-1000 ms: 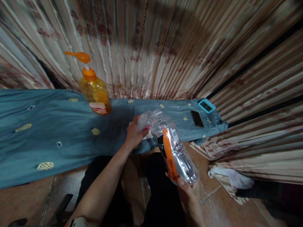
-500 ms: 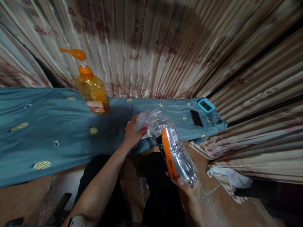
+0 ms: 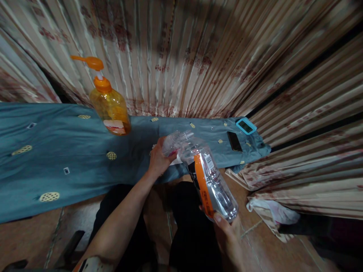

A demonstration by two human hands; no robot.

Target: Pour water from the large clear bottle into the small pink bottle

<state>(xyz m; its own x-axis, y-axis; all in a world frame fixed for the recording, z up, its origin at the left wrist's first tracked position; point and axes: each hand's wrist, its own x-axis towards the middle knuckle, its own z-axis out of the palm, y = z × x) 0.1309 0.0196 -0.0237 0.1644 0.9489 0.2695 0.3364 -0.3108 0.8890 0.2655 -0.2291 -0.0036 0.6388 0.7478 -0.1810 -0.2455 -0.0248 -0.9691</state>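
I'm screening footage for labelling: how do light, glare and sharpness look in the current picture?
Head view: dim light, darkest at lower right, with shadow across the upper curtain; head view: glints on the clear plastic bottle in the right hand; head view: small print on the pump bottle too soft to read.

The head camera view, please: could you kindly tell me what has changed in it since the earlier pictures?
The view shifted slightly: the pump bottle and cloth under it now appear a little further left and higher. Nothing was taken hold of or let go. The left hand still holds the clear plastic piece, the right hand the labelled bottle near its base.
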